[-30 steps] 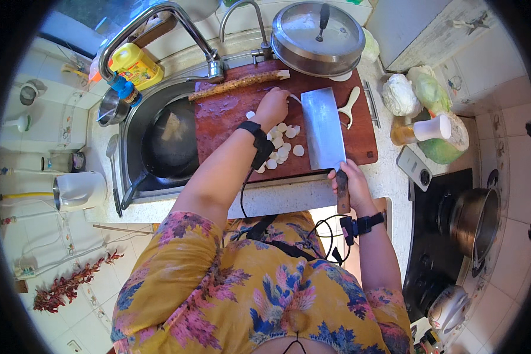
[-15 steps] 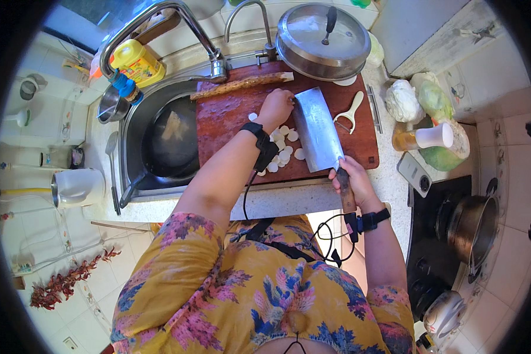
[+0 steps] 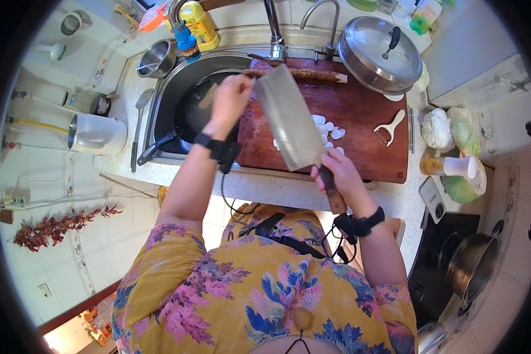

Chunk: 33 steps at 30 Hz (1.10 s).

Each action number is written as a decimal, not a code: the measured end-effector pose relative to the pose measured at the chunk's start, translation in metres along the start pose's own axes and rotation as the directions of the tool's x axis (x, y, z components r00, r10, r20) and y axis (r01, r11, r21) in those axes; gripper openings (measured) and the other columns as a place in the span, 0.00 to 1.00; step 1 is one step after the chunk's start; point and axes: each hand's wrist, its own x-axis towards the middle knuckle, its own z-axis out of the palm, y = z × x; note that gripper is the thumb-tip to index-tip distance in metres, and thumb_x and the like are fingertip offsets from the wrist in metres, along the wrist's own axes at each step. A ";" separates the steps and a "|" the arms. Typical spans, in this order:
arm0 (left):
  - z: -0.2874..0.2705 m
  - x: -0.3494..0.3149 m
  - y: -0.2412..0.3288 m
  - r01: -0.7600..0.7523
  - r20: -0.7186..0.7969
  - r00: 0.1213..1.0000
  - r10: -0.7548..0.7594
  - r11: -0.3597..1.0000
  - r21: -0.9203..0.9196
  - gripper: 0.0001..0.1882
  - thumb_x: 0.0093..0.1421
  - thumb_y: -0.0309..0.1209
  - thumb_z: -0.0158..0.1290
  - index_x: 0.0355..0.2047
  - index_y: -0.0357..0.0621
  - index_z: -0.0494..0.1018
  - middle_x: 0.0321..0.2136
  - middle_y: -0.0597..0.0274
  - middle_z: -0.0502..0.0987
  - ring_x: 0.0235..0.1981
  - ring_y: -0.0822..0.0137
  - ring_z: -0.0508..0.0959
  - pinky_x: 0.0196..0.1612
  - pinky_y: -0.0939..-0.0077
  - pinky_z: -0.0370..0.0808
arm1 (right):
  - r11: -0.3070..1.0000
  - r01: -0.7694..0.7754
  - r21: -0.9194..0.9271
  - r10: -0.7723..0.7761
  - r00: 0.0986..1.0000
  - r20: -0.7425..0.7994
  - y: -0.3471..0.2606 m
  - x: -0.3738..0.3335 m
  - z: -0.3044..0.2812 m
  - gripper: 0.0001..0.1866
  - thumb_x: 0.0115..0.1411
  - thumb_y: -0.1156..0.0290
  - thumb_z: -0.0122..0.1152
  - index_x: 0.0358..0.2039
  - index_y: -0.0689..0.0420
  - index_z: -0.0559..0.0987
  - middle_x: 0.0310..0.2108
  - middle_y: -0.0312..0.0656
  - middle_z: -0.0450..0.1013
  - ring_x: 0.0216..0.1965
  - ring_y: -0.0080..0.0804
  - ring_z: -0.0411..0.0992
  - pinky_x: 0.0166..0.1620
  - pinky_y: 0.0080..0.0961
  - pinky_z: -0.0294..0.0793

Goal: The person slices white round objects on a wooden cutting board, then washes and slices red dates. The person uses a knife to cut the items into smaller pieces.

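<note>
Black oval-ended sink [image 3: 161,112], metal-rimmed, at the worn camera's left. Across its right part I have a reddish-brown rectangular wooden chopping board [image 3: 369,156].

Round steel pot with a glass lid and black knob [image 3: 366,62]: at the board's far right corner. Black long-handled frying pan [image 3: 186,121]: in the sink, a pale piece inside that I can't identify.

Wide grey-bladed cleaver with a brown wooden handle [image 3: 286,121]: slants up and leftward over the board, blade flat to my view. I can't judge its height.

Long, rough-skinned brown root with a pale right end [image 3: 315,74]: lies along the board's far edge, left part behind the blade tip.

Right hand [image 3: 343,176]: fingers wrapped firmly round the cleaver's handle. Left hand [image 3: 230,101]: over the sink by the board's left edge, fingers curled in, just beside the blade's far corner; whether it pinches anything, I can't tell.

White Y-shaped peeler [image 3: 390,127]: right side of board. Thin round white slices [image 3: 330,131]: heaped mid-board, partly behind the blade.
</note>
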 end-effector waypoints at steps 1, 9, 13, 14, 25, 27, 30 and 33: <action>-0.016 -0.006 -0.021 0.122 0.078 0.989 -0.128 0.989 0.079 0.05 0.54 0.26 0.57 0.32 0.41 0.77 0.33 0.52 0.79 0.36 0.52 0.79 0.40 0.65 0.76 | 1.000 0.001 -0.013 -0.001 0.999 0.033 0.001 0.005 0.009 0.11 0.69 0.64 0.46 0.41 0.59 0.71 0.26 0.38 0.73 0.18 0.22 0.69 0.21 0.20 0.69; -0.048 -0.055 -0.090 0.075 0.156 0.981 -0.115 0.968 0.238 0.12 0.59 0.29 0.56 0.43 0.42 0.79 0.40 0.50 0.79 0.44 0.50 0.77 0.49 0.61 0.73 | 0.989 0.140 0.055 -0.120 0.954 -0.275 0.034 -0.016 0.021 0.12 0.70 0.62 0.47 0.42 0.58 0.71 0.26 0.38 0.72 0.19 0.22 0.68 0.23 0.20 0.69; 0.006 -0.081 -0.030 -0.072 0.233 0.967 0.102 0.988 -0.136 0.19 0.63 0.32 0.52 0.53 0.39 0.72 0.53 0.47 0.74 0.55 0.48 0.71 0.60 0.60 0.66 | 0.976 0.187 0.111 -0.087 0.803 -0.590 0.081 -0.075 0.010 0.15 0.71 0.59 0.43 0.39 0.58 0.70 0.24 0.38 0.71 0.18 0.22 0.67 0.22 0.19 0.68; 0.017 -0.085 -0.015 -0.100 0.279 0.951 0.131 0.987 -0.123 0.22 0.64 0.33 0.51 0.57 0.39 0.69 0.56 0.47 0.71 0.57 0.48 0.69 0.61 0.60 0.65 | 0.979 0.170 0.117 -0.047 0.736 -0.675 0.096 -0.089 0.011 0.15 0.72 0.58 0.42 0.38 0.58 0.70 0.23 0.38 0.71 0.17 0.22 0.67 0.21 0.19 0.68; 0.082 -0.121 0.059 -0.113 0.280 0.946 0.161 0.977 -0.181 0.32 0.64 0.40 0.50 0.63 0.34 0.58 0.64 0.43 0.58 0.66 0.48 0.58 0.67 0.58 0.54 | 0.908 0.262 0.326 0.059 0.691 -0.721 0.186 -0.098 0.027 0.13 0.71 0.59 0.44 0.35 0.55 0.68 0.23 0.40 0.72 0.16 0.25 0.68 0.19 0.22 0.70; 0.088 -0.123 0.064 -0.114 0.260 0.953 0.155 0.980 -0.166 0.32 0.64 0.40 0.50 0.63 0.34 0.58 0.64 0.43 0.58 0.66 0.48 0.58 0.67 0.58 0.55 | 0.898 0.278 0.341 0.036 0.726 -0.687 0.187 -0.089 0.031 0.13 0.71 0.59 0.44 0.35 0.56 0.68 0.23 0.40 0.72 0.16 0.25 0.68 0.19 0.22 0.70; 0.094 -0.122 0.072 -0.081 0.243 0.963 0.114 0.986 -0.143 0.32 0.64 0.41 0.50 0.63 0.35 0.58 0.64 0.42 0.59 0.65 0.47 0.58 0.67 0.58 0.55 | 0.925 0.211 0.317 0.052 0.754 -0.654 0.186 -0.078 0.037 0.14 0.71 0.59 0.44 0.34 0.56 0.68 0.24 0.40 0.72 0.16 0.25 0.68 0.20 0.22 0.71; 0.095 -0.118 0.073 -0.040 0.244 0.967 0.079 0.987 -0.158 0.32 0.64 0.42 0.51 0.63 0.34 0.59 0.64 0.42 0.59 0.65 0.47 0.58 0.67 0.58 0.55 | 0.935 0.225 0.276 0.001 0.774 -0.633 0.183 -0.075 0.037 0.15 0.71 0.59 0.44 0.33 0.56 0.68 0.24 0.41 0.72 0.17 0.25 0.68 0.21 0.22 0.71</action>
